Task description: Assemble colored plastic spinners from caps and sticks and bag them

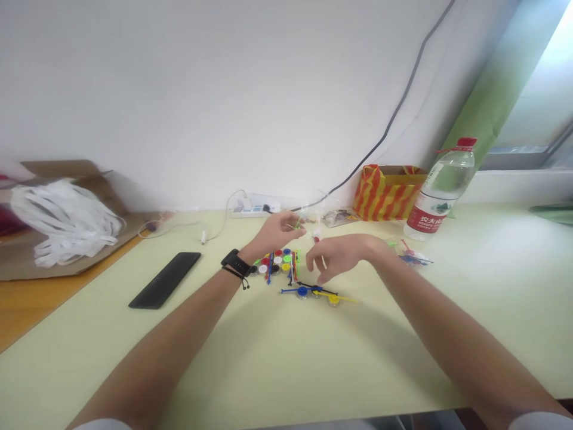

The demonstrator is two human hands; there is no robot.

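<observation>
My left hand (281,232), with a black watch on its wrist, is closed on a small green piece (297,224) beyond the coloured discs. To its right, my right hand (333,255) hovers with bent fingers over the table; whether anything is between them is hidden. Several coloured round discs (278,260) and thin arrow-shaped sticks (269,269) lie grouped below my left hand. Nearer to me, a blue arrow piece (302,292), a black arrow and a yellow arrow piece (334,300) lie on round clear bases.
A black flat case (165,280) lies at left, beside a cardboard box (111,230) holding white straps (67,218). A power strip (255,206), striped bag (385,194) and water bottle (441,190) stand along the wall. More small pieces (414,258) lie near my right forearm.
</observation>
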